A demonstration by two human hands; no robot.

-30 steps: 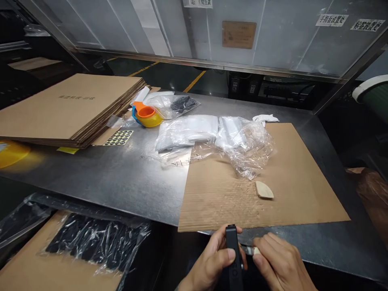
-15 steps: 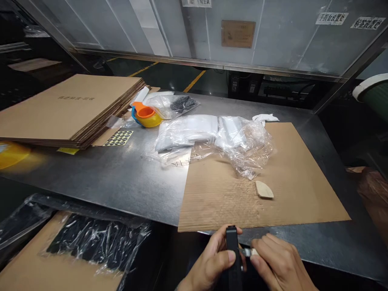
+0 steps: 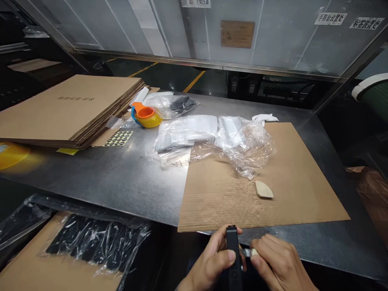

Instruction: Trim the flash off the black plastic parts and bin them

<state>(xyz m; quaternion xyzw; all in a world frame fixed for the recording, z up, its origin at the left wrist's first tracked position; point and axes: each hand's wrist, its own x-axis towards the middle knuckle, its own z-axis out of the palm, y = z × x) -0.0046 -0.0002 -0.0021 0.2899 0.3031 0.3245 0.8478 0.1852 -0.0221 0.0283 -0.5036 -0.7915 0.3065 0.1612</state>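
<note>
At the near edge of the workbench, my left hand [image 3: 214, 260] is closed around a narrow black plastic-looking part [image 3: 233, 246] held upright, thumb pressed on its face. My right hand [image 3: 279, 260] grips a small metal-bladed tool [image 3: 247, 252] with a pale end. Its blade reaches the right side of the black part; whether it touches or enters it I cannot tell. The lower end of the part runs out of the frame. Beyond both hands, a pale wedge-shaped block [image 3: 264, 190] lies on a cardboard sheet [image 3: 297, 178].
Clear plastic bags with white contents [image 3: 188, 129] lie across the metal bench [image 3: 136, 182]. An orange and yellow tape roll [image 3: 147, 116] and a sticker sheet [image 3: 118, 138] sit beside stacked cardboard [image 3: 69, 105]. Lower left, black plastic-wrapped items [image 3: 93, 242] rest on cardboard.
</note>
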